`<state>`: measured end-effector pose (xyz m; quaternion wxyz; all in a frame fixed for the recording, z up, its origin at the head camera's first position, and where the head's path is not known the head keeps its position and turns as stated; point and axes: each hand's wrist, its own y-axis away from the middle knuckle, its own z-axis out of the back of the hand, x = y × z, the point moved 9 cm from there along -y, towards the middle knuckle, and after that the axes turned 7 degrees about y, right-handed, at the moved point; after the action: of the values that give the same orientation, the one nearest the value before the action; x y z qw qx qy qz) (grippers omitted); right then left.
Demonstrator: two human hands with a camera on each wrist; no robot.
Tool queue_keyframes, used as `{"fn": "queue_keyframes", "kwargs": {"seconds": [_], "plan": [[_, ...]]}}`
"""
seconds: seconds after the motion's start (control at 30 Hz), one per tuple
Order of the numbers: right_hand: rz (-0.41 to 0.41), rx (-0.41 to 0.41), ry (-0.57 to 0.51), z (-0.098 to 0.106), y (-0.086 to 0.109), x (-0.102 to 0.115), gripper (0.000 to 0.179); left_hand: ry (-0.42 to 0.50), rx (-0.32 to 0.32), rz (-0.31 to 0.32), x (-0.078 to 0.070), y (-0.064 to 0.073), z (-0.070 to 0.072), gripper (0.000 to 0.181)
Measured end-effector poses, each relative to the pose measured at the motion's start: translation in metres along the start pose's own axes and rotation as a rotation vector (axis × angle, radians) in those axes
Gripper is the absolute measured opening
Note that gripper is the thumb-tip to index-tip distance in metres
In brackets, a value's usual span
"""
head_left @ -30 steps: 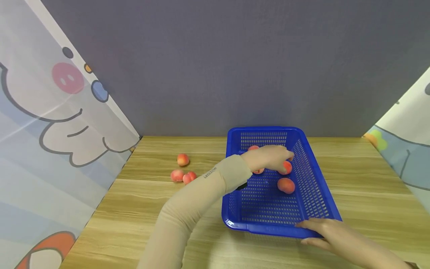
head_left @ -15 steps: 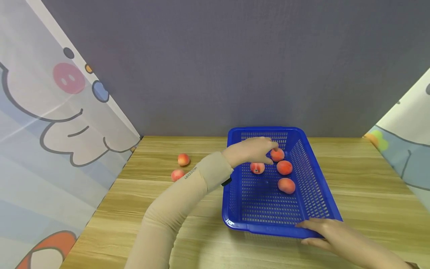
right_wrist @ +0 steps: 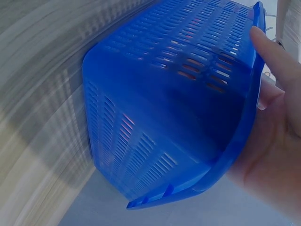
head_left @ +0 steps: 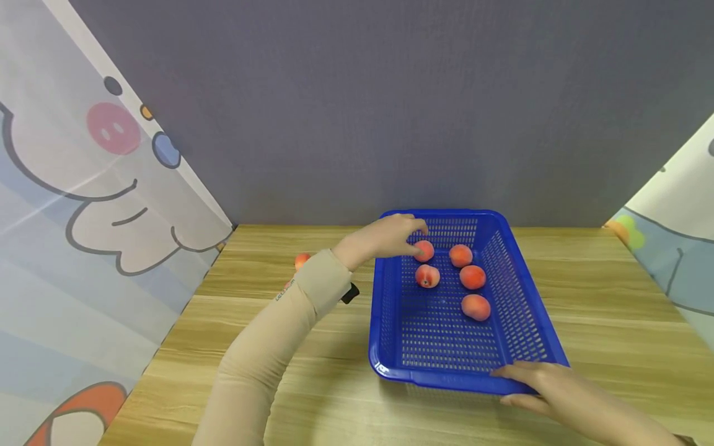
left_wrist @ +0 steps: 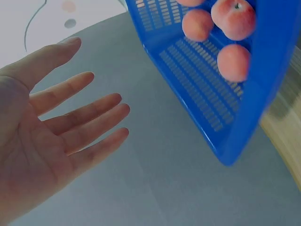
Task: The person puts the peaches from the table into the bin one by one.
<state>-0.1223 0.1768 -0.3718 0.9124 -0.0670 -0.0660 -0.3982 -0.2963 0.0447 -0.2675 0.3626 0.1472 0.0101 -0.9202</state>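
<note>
A blue plastic basket [head_left: 446, 379] with slotted walls sits on the wooden table. Several peaches lie on its floor, among them one peach [head_left: 476, 307] nearest the front and another [head_left: 427, 276] with its stem end showing. My left hand [head_left: 390, 235] hangs over the basket's far left edge, overlapping a peach [head_left: 425, 251] in the head view. The left wrist view shows that hand's fingers spread, palm bare, apart from the basket. At the front right corner my right hand [head_left: 543, 381] grips the rim, thumb on the outside in the right wrist view, other fingers mostly hidden behind the rim.
Left of the basket, a peach [head_left: 302, 260] lies on the table [head_left: 234, 322], partly covered by the left sleeve [head_left: 279, 322]. A sliver of another shows beside the sleeve. A grey panel [head_left: 424, 111] rises along the back, with printed curtains [head_left: 111, 223] at the sides.
My left hand has let go of a peach in the basket's back right and moved left to the basket's edge. The right hand stays on the rim.
</note>
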Motion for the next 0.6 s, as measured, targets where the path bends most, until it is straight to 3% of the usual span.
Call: {"fn": "queue_keyframes", "kwargs": {"seconds": [0.13, 0.27, 0.6], "plan": [[0.015, -0.03, 0.01, 0.003, 0.0, 0.002, 0.026, 0.028, -0.052, 0.005, 0.014, 0.011, 0.006, 0.038], [0.027, -0.062, 0.042, 0.005, 0.0, 0.003, 0.026, 0.064, -0.064, 0.052, 0.03, 0.02, 0.006, 0.037], [-0.014, 0.007, 0.003, 0.001, 0.0, 0.001, 0.027, 0.167, -0.068, 0.127, 0.068, 0.04, -0.008, 0.037]]}}
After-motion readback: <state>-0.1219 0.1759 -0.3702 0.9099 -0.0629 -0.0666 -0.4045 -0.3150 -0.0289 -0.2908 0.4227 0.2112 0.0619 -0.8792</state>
